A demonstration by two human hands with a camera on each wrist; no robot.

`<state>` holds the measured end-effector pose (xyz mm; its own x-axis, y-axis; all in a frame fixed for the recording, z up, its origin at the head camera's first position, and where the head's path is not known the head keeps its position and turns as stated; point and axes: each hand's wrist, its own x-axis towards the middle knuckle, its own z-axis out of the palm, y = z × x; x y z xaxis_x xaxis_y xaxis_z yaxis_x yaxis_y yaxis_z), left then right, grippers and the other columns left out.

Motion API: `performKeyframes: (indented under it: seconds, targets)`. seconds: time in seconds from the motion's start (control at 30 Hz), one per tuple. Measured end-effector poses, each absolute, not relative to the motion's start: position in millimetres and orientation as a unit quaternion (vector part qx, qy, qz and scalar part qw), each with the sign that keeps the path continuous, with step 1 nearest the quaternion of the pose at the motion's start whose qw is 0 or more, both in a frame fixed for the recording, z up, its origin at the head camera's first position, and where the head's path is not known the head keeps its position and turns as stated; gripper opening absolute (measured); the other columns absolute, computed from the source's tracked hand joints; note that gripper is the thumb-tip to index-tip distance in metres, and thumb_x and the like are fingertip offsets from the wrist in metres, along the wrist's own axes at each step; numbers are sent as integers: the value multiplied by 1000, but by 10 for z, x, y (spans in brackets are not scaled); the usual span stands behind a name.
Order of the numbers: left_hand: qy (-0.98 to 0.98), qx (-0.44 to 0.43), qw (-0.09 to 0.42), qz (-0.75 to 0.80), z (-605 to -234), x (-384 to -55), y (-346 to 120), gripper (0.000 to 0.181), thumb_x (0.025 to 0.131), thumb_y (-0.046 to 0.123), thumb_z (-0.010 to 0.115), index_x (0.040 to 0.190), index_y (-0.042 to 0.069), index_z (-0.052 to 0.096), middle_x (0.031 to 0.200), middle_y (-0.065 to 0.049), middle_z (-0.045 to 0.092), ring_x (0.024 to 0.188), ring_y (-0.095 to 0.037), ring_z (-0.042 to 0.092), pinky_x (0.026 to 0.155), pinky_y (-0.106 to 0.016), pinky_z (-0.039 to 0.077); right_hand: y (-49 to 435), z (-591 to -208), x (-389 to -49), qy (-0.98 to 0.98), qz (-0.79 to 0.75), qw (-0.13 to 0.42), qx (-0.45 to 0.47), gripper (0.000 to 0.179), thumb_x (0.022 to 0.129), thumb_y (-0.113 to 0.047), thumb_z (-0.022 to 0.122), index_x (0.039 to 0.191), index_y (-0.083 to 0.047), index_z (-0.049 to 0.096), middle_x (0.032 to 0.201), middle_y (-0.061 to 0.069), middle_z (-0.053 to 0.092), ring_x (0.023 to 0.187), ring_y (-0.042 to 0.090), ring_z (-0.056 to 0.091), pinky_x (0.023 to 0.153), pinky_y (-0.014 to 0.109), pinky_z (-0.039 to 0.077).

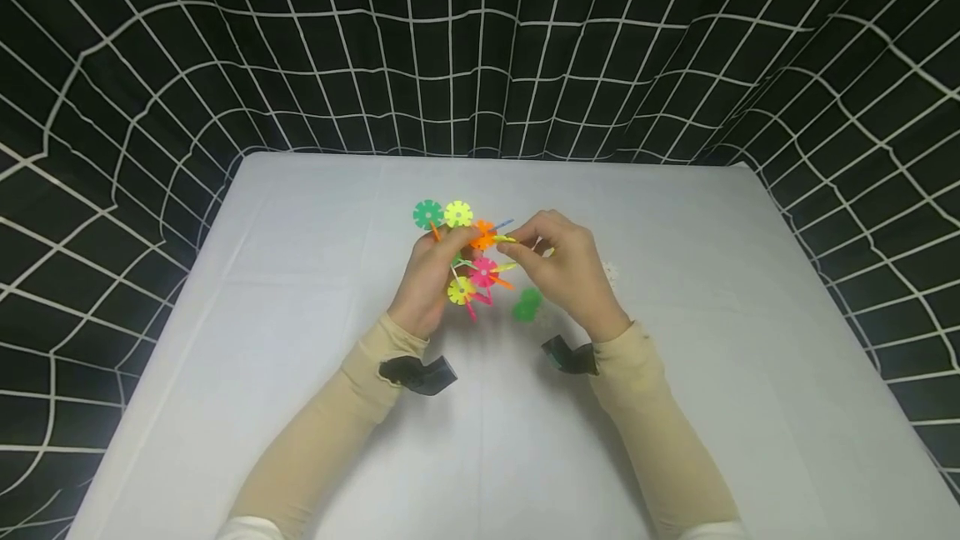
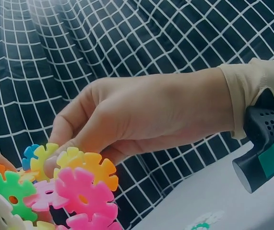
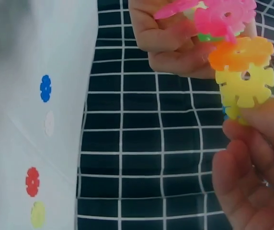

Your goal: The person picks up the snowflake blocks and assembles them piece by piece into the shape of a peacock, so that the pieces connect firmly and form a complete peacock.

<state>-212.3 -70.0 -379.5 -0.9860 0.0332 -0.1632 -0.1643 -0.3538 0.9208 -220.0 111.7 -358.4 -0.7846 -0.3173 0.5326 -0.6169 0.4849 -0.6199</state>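
A cluster of interlocked plastic snowflake discs is held up over the table by my left hand [image 1: 426, 277], its thumb lying across the top. It includes a green disc [image 1: 428, 214], a pink disc [image 1: 483, 272] and an orange disc [image 1: 483, 235], with others slotted in at angles. My right hand [image 1: 572, 269] pinches a yellow disc [image 1: 505, 239] between thumb and forefinger at the right side of the cluster, beside the orange disc. In the left wrist view a blue disc [image 2: 30, 155] shows behind those fingertips. Whether the pinched disc is slotted in, I cannot tell.
Green discs [image 1: 528, 305] lie on the white table [image 1: 315, 315] under the hands, with pale discs [image 1: 610, 273] to the right. Loose blue [image 3: 45, 88], red [image 3: 32, 182] and yellow discs [image 3: 38, 214] show in the right wrist view. Black gridded cloth [image 1: 480, 48] surrounds the table.
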Motion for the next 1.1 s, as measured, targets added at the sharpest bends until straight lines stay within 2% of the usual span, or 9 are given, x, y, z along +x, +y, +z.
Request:
performKeyframes:
  seconds: [0.23, 0.4, 0.5, 0.67, 0.83, 0.93, 1.0, 1.1]
  targets:
    - [585, -67, 50, 807, -3808, -2120, -655, 13, 91, 23, 66, 83, 13, 68, 66, 3, 59, 82, -15, 56, 75, -31, 48, 1062, -3612, -2167, -830, 389, 253, 310, 11, 79, -1, 85, 82, -2, 74, 73, 5, 68, 71, 16, 61, 62, 28, 54]
    - [584, -65, 54, 808, -3796, -2111, -667, 13, 90, 23, 66, 83, 13, 68, 67, 3, 59, 82, -15, 55, 74, -31, 46, 1063, -3612, -2170, -830, 399, 235, 310, 13, 78, -2, 86, 83, -3, 74, 75, 4, 69, 74, 16, 64, 67, 25, 56]
    - [571, -61, 58, 816, -3785, -2110, -688, 11, 90, 23, 66, 83, 14, 69, 68, 3, 59, 80, -15, 54, 76, -32, 46, 1096, -3586, -2181, -838, 413, 188, 304, 15, 80, -7, 85, 91, -4, 75, 83, 3, 72, 80, 15, 67, 74, 26, 58]
    - [551, -62, 52, 830, -3766, -2138, -746, 12, 92, 23, 65, 83, 16, 70, 66, 3, 58, 77, -14, 55, 82, -35, 45, 1239, -3542, -2244, -878, 403, 73, 248, 23, 91, -20, 77, 111, -9, 75, 102, 2, 76, 94, 17, 71, 83, 37, 59]
    - [546, -66, 44, 834, -3744, -2163, -837, 14, 94, 24, 63, 85, 16, 69, 68, 3, 58, 85, -16, 56, 95, -39, 39, 1399, -3616, -2352, -933, 282, -106, 194, 25, 98, -24, 67, 118, -10, 73, 110, 5, 74, 104, 22, 66, 93, 44, 56]
    - [543, -65, 44, 836, -3733, -2167, -877, 15, 95, 25, 63, 85, 16, 70, 69, 3, 58, 91, -18, 55, 105, -44, 33, 1431, -3729, -2415, -945, 195, -187, 186, 32, 97, -24, 64, 125, -10, 69, 116, 7, 71, 110, 25, 63, 99, 46, 53]
    - [540, -63, 46, 838, -3729, -2172, -891, 15, 95, 25, 63, 85, 16, 70, 68, 3, 59, 92, -18, 54, 109, -46, 29, 1432, -3810, -2451, -947, 162, -213, 177, 37, 95, -24, 66, 129, -11, 67, 120, 8, 67, 113, 25, 60, 100, 46, 51]
    - [539, -60, 50, 839, -3721, -2175, -898, 15, 95, 26, 63, 86, 17, 70, 68, 4, 59, 90, -18, 55, 107, -46, 31, 1419, -3904, -2480, -948, 134, -238, 165, 44, 88, -25, 72, 131, -14, 65, 121, 8, 64, 113, 25, 58, 97, 46, 52]
